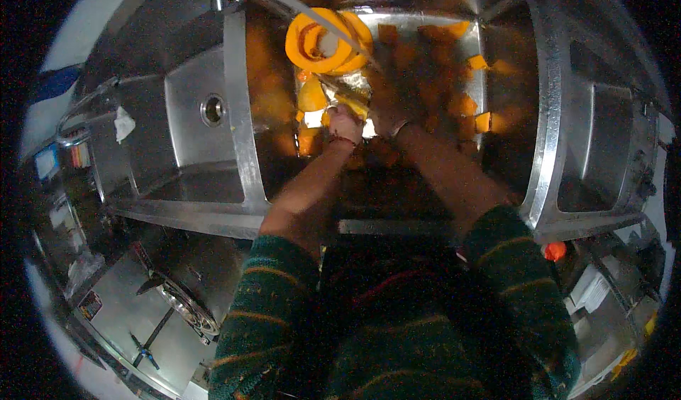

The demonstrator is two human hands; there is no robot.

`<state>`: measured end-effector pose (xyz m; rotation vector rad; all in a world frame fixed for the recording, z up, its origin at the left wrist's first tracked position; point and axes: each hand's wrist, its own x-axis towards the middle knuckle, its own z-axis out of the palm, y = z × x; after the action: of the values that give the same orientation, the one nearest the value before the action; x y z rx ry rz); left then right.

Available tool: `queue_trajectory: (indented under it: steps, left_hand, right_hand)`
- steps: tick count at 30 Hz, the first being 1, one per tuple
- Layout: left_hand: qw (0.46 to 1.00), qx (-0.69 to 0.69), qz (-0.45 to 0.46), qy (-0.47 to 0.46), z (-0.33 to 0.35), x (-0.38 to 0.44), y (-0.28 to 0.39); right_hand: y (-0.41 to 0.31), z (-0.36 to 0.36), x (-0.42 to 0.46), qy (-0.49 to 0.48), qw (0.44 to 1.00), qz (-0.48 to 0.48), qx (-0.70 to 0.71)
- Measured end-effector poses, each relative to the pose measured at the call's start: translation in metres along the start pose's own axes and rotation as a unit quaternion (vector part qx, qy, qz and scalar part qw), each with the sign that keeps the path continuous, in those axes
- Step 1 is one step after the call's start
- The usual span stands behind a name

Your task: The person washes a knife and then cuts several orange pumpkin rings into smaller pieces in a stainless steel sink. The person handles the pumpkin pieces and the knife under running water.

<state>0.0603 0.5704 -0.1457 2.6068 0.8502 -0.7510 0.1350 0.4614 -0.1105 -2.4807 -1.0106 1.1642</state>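
Observation:
In the middle basin (481,88) of a stainless steel sink, my left hand (347,126) is curled around a yellow piece of squash or pumpkin (351,103). My right hand (387,117) is close beside it, dark and blurred, so its fingers and anything in them are hard to make out. Thick hollow rings of orange pumpkin (303,54) rest one against another beyond my hands. A peeled-looking orange chunk (312,95) lies to the left of my left hand. Smaller orange pieces (483,121) are strewn along the basin's right side.
A long grey bar (287,3) slants across above the pumpkin rings. To the left is another basin with a round drain (214,110), and a further basin (590,134) lies to the right. A white cloth or paper (124,125) is at the far left.

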Motion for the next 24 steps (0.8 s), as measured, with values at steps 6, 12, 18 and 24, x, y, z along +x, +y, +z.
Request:
queue_trajectory:
  steps: [6, 12, 18, 24]
  left_hand:
    - [0.987, 0.131, 0.087, -0.03, -0.014, -0.011, -0.016]
    - [0.959, 0.222, 0.153, -0.092, 0.011, -0.002, 0.012]
    - [0.962, 0.219, 0.147, -0.075, -0.015, -0.02, 0.02]
    - [0.983, 0.06, 0.076, -0.157, -0.027, -0.014, -0.015]
  right_hand:
    - [-0.029, -0.008, -0.047, 0.084, 0.981, -0.013, 0.176]
    - [0.004, 0.026, -0.026, 0.168, 0.96, -0.054, 0.218]
    - [0.003, 0.023, -0.017, 0.037, 0.998, -0.026, -0.032]
    - [0.041, -0.021, -0.052, 0.075, 0.993, -0.066, 0.055]
